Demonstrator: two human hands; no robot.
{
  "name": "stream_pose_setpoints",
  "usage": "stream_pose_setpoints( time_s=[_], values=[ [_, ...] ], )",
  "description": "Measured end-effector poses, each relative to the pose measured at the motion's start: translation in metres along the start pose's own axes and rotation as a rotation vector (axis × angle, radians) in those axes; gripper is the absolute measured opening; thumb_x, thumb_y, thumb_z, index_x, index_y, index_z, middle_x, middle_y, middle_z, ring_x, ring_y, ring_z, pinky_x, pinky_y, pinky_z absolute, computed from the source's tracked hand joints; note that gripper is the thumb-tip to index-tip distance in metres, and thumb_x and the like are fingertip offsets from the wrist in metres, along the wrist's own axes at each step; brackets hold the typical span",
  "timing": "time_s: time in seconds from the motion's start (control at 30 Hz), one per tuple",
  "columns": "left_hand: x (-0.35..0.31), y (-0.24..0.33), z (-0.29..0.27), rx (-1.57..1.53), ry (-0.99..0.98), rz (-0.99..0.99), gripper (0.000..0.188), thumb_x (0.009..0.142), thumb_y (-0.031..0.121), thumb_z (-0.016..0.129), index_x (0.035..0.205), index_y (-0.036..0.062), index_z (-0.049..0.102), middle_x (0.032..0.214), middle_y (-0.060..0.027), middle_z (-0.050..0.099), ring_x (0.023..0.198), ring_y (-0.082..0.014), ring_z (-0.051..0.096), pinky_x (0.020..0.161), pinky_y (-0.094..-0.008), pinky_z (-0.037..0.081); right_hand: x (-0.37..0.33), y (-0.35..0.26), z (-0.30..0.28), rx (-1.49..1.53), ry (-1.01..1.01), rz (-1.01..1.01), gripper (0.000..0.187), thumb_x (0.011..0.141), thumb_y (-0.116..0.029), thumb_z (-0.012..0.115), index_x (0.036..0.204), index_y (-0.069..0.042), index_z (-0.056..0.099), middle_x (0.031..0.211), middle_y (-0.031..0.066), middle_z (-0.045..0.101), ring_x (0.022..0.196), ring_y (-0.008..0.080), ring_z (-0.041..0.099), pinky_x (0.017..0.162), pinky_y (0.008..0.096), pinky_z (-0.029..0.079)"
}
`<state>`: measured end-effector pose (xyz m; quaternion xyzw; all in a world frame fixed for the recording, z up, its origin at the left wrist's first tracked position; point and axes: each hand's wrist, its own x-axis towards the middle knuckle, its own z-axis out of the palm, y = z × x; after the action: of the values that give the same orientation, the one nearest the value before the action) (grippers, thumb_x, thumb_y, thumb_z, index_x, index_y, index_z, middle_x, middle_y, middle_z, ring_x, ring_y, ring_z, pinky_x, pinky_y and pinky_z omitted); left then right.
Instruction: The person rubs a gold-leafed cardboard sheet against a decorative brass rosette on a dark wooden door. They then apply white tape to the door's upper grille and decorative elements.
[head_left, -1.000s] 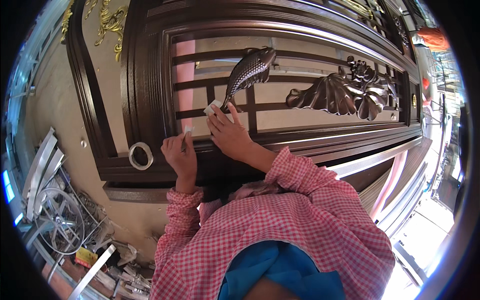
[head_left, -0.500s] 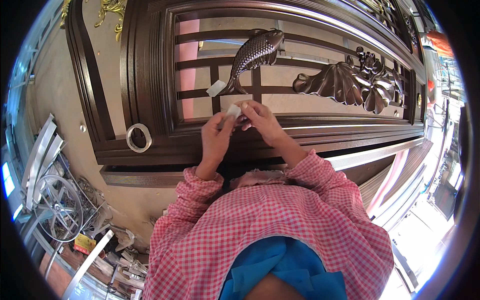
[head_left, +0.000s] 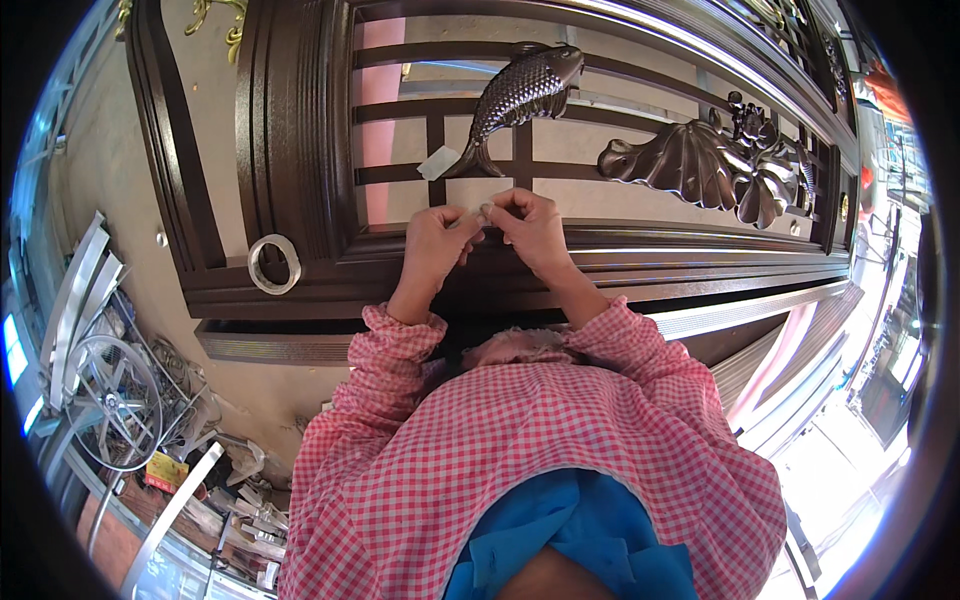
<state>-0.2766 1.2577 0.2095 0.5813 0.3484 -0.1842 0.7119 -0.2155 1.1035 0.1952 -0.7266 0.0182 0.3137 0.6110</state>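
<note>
My left hand (head_left: 437,245) and my right hand (head_left: 533,238) meet over the lower rail of a dark brown metal panel (head_left: 620,258). Both are closed, thumbs and fingertips pinching a small piece of pale tape (head_left: 486,209) that is mostly hidden by the fingers. Just beyond them, a fish ornament (head_left: 520,95) with raised scales lies across the panel's bars. Another piece of pale tape (head_left: 438,163) is stuck by its tail, over a bar. To the left, a roll of tape (head_left: 257,268) rests on the frame's corner.
A dark lotus-leaf ornament (head_left: 680,165) is on the bars to the right. Gold scrollwork (head_left: 232,30) shows at the upper left. On the floor at lower left are a spoked metal wheel (head_left: 118,402), a yellow and red box (head_left: 165,471) and scrap metal strips (head_left: 80,300).
My fingertips have drawn together over the tape piece, which showed as a larger pale rectangle before and is now mostly covered. The view has shifted slightly.
</note>
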Motion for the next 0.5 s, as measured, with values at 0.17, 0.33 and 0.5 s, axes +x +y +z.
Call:
stream_pose_setpoints(
  time_s=[0.17,0.33,0.5],
  values=[
    [0.005,0.004,-0.005,0.028,0.054,0.023,0.022,0.088,0.018,0.07,0.083,-0.0031,0.071,0.067,-0.0044,0.066,0.049,-0.0072,0.054,0.042,-0.0231,0.043,0.007,-0.008,0.012,-0.047,0.021,0.043,0.013,0.09,-0.01,0.069,0.093,0.002,0.069,0.076,0.0026,0.067,0.063,0.0043,0.057,0.049,0.0195,0.046],
    [0.007,0.008,-0.011,0.028,0.036,0.026,0.02,0.089,0.018,0.07,0.09,-0.0024,0.072,0.068,-0.0043,0.066,0.05,-0.007,0.054,0.042,-0.0224,0.043,0.01,-0.002,0.019,-0.018,0.048,0.021,0.017,0.089,-0.014,0.071,0.094,0.002,0.07,0.077,0.003,0.068,0.057,0.0054,0.058,0.049,0.0212,0.048],
    [0.009,0.005,-0.014,0.017,0.03,0.018,0.019,0.09,0.017,0.07,0.098,-0.0009,0.071,0.071,-0.0037,0.065,0.052,-0.0062,0.053,0.043,-0.0202,0.041,0.01,-0.007,0.024,-0.025,0.059,0.022,0.016,0.09,-0.013,0.07,0.094,0.003,0.07,0.076,0.0035,0.067,0.058,0.0056,0.059,0.049,0.0211,0.049]
  ],
)
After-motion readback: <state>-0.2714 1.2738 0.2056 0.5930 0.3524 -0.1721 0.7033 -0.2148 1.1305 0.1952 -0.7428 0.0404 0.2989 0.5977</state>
